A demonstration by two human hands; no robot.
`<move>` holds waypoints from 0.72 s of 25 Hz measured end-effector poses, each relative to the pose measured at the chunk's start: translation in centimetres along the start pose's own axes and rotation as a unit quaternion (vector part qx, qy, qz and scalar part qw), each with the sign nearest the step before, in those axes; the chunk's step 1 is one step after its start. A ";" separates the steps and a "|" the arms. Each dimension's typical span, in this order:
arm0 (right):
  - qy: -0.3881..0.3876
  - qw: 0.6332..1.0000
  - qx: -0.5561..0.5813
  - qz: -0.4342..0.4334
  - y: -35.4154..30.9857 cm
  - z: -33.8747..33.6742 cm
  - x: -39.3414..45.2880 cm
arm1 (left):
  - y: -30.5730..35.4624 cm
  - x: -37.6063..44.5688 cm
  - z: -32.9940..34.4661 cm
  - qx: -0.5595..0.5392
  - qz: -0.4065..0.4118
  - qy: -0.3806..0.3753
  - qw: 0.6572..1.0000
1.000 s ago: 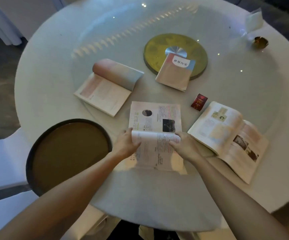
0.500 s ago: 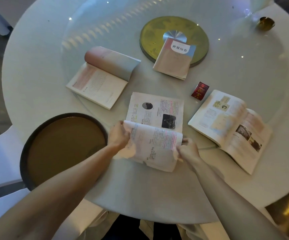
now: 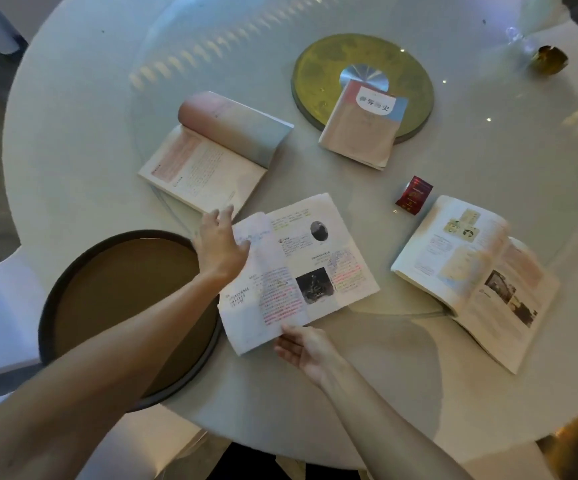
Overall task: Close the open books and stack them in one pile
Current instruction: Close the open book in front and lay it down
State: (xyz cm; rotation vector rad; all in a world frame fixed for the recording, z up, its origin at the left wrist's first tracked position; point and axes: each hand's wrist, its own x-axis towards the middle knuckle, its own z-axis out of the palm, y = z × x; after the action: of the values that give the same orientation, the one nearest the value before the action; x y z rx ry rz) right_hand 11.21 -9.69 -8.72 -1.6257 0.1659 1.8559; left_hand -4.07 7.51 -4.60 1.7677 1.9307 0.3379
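Note:
An open book with highlighted text and dark photos (image 3: 301,271) lies turned at an angle near the table's front. My left hand (image 3: 220,242) grips its upper left edge, fingers spread over the page. My right hand (image 3: 303,346) holds its lower edge from beneath. A second open book (image 3: 208,161) with a curled page lies at the back left. A third open book (image 3: 474,271) rests at the right. A closed book with a pink and blue cover (image 3: 363,126) leans half on a gold disc (image 3: 318,74).
A round white table (image 3: 73,133) carries a glass turntable. A dark round tray (image 3: 114,306) sits at the front left edge, next to the held book. A small red packet (image 3: 413,195) lies between the books. A small gold dish (image 3: 548,60) stands far right.
The middle book has been turned counter-clockwise and shifted toward the tray. The page that was folding over now lies flatter. My left hand moved up to the top edge, my right to the bottom.

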 end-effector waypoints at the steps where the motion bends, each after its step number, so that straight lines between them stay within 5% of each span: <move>1: -0.017 1.000 0.016 0.002 -0.1 1.3 0.0 | -1.4 -0.7 -0.3 0.003 -0.029 0.022 0.999; 4: -0.040 0.998 0.042 0.004 -0.4 3.7 0.3 | -4.7 -2.7 -0.7 -0.131 -0.175 -0.010 0.976; 7: -0.056 0.998 0.009 0.007 -0.9 4.4 0.1 | -6.2 -4.0 -1.0 -0.301 -0.289 -0.087 0.905; 12: -0.063 0.985 -0.160 0.025 -3.3 1.8 -0.5 | -7.1 -3.0 -0.1 -0.288 -0.312 -0.101 0.900; 15: 0.027 0.945 -0.326 -0.024 -6.1 0.3 -0.4 | -7.7 -2.4 1.0 -0.299 -0.308 -0.116 0.896; 18: 0.235 0.876 -0.379 -0.181 -9.6 -1.9 1.8 | -7.3 -2.2 1.3 -0.258 -0.299 -0.096 0.914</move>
State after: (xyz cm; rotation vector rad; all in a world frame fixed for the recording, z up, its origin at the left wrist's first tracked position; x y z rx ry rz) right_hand 17.98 -2.48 -7.77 -2.4119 -0.7084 1.2535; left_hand -9.60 4.19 -8.90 0.7957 1.8998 0.3877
